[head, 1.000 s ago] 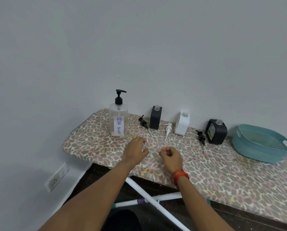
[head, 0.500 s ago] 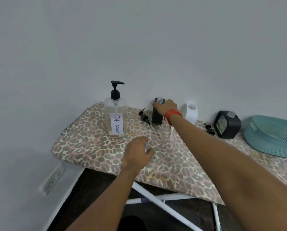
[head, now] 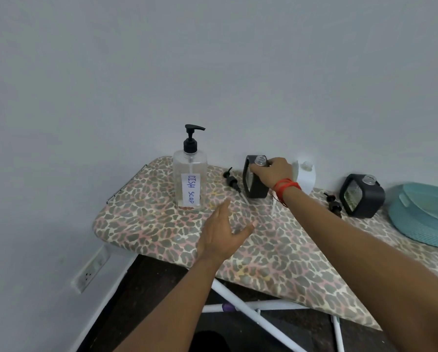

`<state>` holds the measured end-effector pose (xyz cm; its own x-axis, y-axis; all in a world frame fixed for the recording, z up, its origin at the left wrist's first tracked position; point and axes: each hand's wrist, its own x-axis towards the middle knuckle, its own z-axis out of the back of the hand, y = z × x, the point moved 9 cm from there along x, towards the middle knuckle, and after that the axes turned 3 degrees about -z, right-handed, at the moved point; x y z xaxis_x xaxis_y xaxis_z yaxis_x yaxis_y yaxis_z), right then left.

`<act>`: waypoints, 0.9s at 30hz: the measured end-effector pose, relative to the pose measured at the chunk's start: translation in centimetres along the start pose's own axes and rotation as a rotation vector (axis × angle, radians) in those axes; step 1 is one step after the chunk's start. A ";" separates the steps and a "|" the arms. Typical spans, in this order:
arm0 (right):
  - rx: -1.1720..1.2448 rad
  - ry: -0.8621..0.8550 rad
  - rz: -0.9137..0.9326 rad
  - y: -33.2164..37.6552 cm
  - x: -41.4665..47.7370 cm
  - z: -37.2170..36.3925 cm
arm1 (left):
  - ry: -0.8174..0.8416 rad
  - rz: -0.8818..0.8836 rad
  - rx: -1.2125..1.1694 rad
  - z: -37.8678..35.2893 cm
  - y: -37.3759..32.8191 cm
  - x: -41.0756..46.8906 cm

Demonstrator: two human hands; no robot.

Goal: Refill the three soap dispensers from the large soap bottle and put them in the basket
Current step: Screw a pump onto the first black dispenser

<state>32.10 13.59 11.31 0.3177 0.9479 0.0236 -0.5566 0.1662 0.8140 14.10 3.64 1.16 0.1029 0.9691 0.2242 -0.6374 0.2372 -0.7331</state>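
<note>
Black dispensers [head: 362, 199], two, flank one white dispenser [head: 306, 180] along the ironing board's [head: 141, 219] far edge. Right hand [head: 273, 171] grips the left black dispenser [head: 254, 186]; left hand [head: 223, 232] hovers, fingers loose. One soap bottle [head: 190, 184] near the far-left corner; one basket [head: 426, 219] farther right.

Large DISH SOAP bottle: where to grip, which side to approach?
Wrap the clear body of the large soap bottle about mid-height, below the shoulder, not the narrow pump head. It stands upright with wide flat faces. Come from the near side: wall behind, a loose black pump lies to its right. The open left hand is probably best placed.
</note>
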 end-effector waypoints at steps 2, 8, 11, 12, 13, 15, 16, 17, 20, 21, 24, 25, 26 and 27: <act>0.006 0.035 0.044 -0.1 -2.2 0.4 | -0.015 -0.021 -0.037 0.3 -0.4 -0.2; -0.045 0.176 0.166 -0.2 -8.7 -1.1 | -0.099 -0.119 -0.166 2.2 -2.1 -1.2; -0.051 0.223 0.205 -0.1 -10.6 -2.0 | -0.125 -0.124 -0.244 2.7 -2.1 -1.3; -0.045 0.227 0.209 -0.2 -10.9 -2.1 | -0.128 -0.115 -0.250 2.7 -1.9 -1.3; -0.041 0.231 0.218 -0.2 -11.2 -2.1 | -0.134 -0.109 -0.247 2.7 -1.8 -1.4; -0.034 0.265 0.229 -0.4 -11.3 -2.2 | -0.154 -0.110 -0.232 2.8 -1.7 -1.4; -0.016 0.296 0.222 -0.4 -11.2 -2.2 | -0.164 -0.120 -0.222 2.9 -1.8 -1.3; 0.018 0.327 0.203 -0.5 -11.0 -2.3 | -0.171 -0.134 -0.208 2.9 -1.9 -1.3; 0.138 0.304 0.101 -0.9 -8.8 -2.0 | -0.176 -0.164 -0.191 2.8 -2.1 -1.2; 0.185 0.280 0.057 -1.1 -7.4 -2.1 | -0.174 -0.161 -0.195 2.8 -2.1 -1.2; 0.140 0.198 -0.006 -1.3 -3.0 -3.1 | -0.163 -0.148 -0.209 2.7 -1.8 -1.0; 0.049 0.196 0.001 -1.2 -1.7 -3.7 | -0.162 -0.146 -0.209 2.6 -1.6 -1.0; -0.056 0.222 0.009 -1.2 -0.7 -4.7 | -0.160 -0.144 -0.207 2.6 -1.5 -0.9; -0.163 0.266 0.016 -1.1 0.1 -5.7 | -0.159 -0.141 -0.204 2.5 -1.5 -0.8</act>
<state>28.34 15.08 7.08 0.1081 0.9850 -0.1346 -0.6821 0.1720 0.7108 13.02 2.32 3.68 0.0482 0.9067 0.4189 -0.4573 0.3929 -0.7978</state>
